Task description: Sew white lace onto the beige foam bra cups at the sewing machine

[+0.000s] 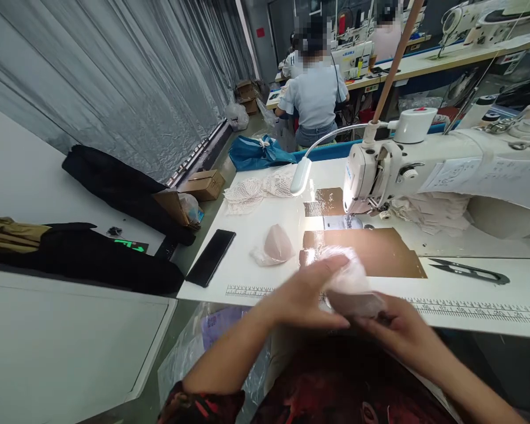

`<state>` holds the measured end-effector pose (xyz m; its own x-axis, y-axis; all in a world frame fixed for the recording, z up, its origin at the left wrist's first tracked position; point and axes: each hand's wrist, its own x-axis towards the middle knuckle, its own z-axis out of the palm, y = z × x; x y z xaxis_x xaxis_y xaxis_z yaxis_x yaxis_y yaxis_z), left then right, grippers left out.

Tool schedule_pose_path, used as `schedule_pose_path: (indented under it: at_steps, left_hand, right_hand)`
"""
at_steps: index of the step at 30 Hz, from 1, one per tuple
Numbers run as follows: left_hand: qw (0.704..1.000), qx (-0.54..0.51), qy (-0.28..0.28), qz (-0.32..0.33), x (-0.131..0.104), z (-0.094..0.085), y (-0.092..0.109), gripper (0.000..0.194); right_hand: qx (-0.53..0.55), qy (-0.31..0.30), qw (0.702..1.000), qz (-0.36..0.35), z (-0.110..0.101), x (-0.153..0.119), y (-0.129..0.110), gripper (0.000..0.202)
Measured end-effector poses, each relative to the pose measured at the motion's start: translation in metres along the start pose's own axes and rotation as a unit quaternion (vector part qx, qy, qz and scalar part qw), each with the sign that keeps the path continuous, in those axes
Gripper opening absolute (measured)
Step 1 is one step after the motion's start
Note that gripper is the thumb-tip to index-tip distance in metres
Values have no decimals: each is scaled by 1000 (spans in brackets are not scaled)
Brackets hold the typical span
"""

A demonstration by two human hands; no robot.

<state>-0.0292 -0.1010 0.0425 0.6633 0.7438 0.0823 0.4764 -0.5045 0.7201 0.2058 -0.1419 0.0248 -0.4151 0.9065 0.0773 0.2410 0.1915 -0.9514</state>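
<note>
The left hand (311, 294) curves half-open along a sheer, rounded pale fabric piece (351, 280), its grip unclear; the right hand (395, 321) pinches the piece's edge over the smooth white table (242, 272). Beyond lie a domed fabric cup (278, 244), glossy brown sheeting (380, 250), a flat black phone (211, 258), and openwork lace (242, 197).

A Curtained Workroom

A silvery curtain (128, 82) hangs in folds at left; behind, a grey wall (258, 15) bears a red sign (259, 32) beside a dark door (281, 23); cardboard boxes (203, 184) sit on the dull floor (206, 215) near the white table (247, 231); a long pale table (413, 70) crosses the rear; a bendy-necked lamp (301, 176) brightens the white table.
</note>
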Motion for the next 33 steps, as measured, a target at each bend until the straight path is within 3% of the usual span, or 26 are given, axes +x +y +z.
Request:
schedule_pose_path:
  at_steps: [1, 3, 7, 8, 10, 12, 14, 16, 18, 19, 21, 24, 26, 29, 31, 33]
  left_hand:
    - [998, -54, -34, 1, 0, 8, 8, 73]
    - [993, -110, -15, -36, -3, 18, 12, 48]
    - [970, -64, 170, -158, -20, 18, -6, 20]
    - [963, -79, 182, -180, -24, 17, -9, 20]
    - [953, -203, 123, -188, -30, 15, -8, 34]
    - [918, -373, 7, -133, -32, 16, 0, 47]
    - [884, -457, -66, -72, -30, 18, 9, 67]
    - [905, -420, -33, -65, -26, 18, 12, 85]
    - [940, -325, 46, -97, -20, 16, 10, 91]
    - [948, -293, 68, -109, -17, 15, 7, 92]
    - [942, -310, 34, -128, -11, 13, -2, 83]
    - [891, -415, -48, -176, -8, 13, -16, 37]
    - [872, -435, -16, -223, -8, 13, -22, 19]
    - [858, -446, 29, -254, -7, 15, -24, 21]
    - [863, -446, 38, -234, -3, 19, -19, 31]
    - [886, -405, 87, -208, 4, 25, -12, 27]
  right_hand:
    - [10, -14, 1000, -17, 8, 8, 2, 20]
    - [-2, 7, 997, -72, 14, 16, 1, 8]
    - [-112, 194, 957, -185, -5, 16, -12, 16]
    - [-135, 236, 943, -191, -10, 17, -14, 16]
    - [-165, 252, 941, -155, -17, 23, -15, 12]
    - [-122, 125, 982, -68, -17, 31, -9, 10]
    - [7, -87, 996, 34, -11, 38, 0, 17]
    - [137, -224, 959, 108, -4, 39, 9, 20]
    - [208, -259, 930, 159, 1, 38, 15, 19]
    - [228, -257, 923, 172, 2, 37, 16, 18]
    - [255, -231, 921, 183, 2, 36, 15, 17]
    - [283, -136, 927, 206, -4, 36, 13, 27]
    - [295, -66, 925, 231, -7, 36, 14, 33]
    - [272, -6, 936, 223, -8, 36, 18, 58]
    - [233, 20, 952, 199, -5, 38, 22, 70]
    - [194, 30, 965, 173, -4, 41, 26, 59]
